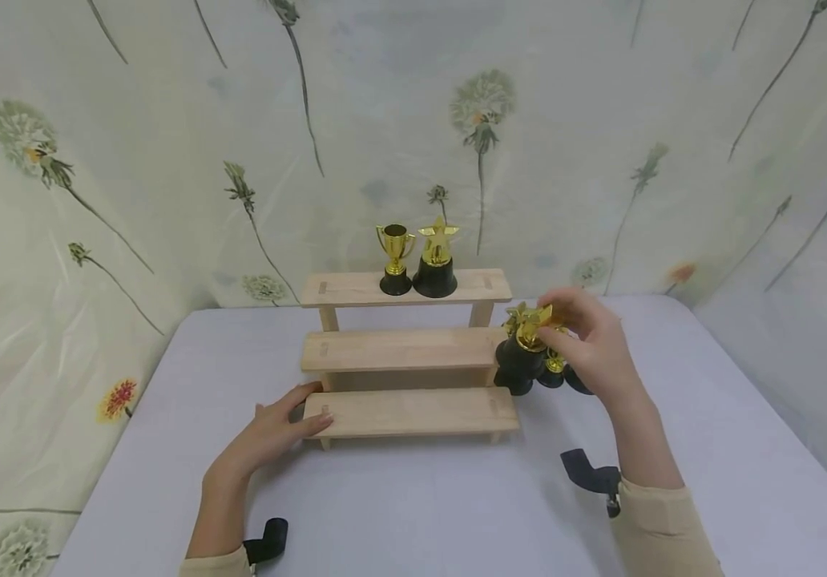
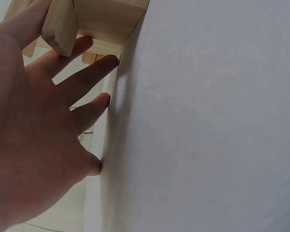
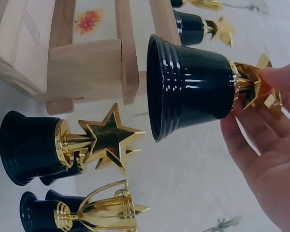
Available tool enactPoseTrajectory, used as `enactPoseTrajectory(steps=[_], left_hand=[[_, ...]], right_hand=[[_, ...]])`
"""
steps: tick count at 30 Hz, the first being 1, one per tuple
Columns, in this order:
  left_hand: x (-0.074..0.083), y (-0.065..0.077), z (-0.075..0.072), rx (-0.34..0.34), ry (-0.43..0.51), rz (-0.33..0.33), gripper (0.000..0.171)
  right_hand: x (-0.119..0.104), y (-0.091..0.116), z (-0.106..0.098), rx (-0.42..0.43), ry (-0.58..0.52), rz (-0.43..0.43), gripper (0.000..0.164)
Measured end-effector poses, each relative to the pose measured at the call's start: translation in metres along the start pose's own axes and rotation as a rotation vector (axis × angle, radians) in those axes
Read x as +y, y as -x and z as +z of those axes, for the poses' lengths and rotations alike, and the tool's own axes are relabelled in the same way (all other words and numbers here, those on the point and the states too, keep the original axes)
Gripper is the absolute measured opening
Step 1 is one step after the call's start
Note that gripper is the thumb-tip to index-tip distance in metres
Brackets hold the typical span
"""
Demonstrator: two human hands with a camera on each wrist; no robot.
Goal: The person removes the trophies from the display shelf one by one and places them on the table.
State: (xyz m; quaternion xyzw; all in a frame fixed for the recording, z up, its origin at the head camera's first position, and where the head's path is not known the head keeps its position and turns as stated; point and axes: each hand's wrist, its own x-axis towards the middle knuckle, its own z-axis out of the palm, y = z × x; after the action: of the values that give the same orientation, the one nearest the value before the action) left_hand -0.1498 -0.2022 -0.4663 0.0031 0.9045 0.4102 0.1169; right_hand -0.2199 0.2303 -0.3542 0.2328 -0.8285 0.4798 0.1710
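Note:
A three-step wooden display stand [image 1: 413, 413] stands on the white table. At the left end of its lowest step is my left hand [image 1: 280, 429], holding that end between thumb and index finger; the other fingers [image 2: 89, 79] are spread beside it. My right hand [image 1: 590, 340] pinches a star trophy [image 3: 198, 87] by its gold star, its black base tilted and off the table near the middle step's right end. Beneath it, beside the stand, are another star trophy [image 3: 31, 147] and a cup trophy [image 3: 106, 212], with more trophies partly hidden.
On the top step stand a gold cup trophy [image 1: 395, 260] and a star trophy [image 1: 437, 260], side by side. A pale cloth with dandelion prints [image 1: 482, 104] hangs behind and around the table [image 1: 413, 513].

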Motion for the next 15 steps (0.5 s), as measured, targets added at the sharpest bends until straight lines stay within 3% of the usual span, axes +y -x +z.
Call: enactPoseTrajectory(steps=[10, 15], left_hand=[[0.001, 0.0, -0.001, -0.002, -0.004, -0.002, 0.078], [0.0, 0.0, 0.0, 0.001, 0.002, 0.007, 0.078]], right_hand=[[0.001, 0.002, -0.013, -0.105, 0.075, 0.026, 0.028], [-0.001, 0.004, -0.018, -0.125, 0.061, 0.014, 0.029]])
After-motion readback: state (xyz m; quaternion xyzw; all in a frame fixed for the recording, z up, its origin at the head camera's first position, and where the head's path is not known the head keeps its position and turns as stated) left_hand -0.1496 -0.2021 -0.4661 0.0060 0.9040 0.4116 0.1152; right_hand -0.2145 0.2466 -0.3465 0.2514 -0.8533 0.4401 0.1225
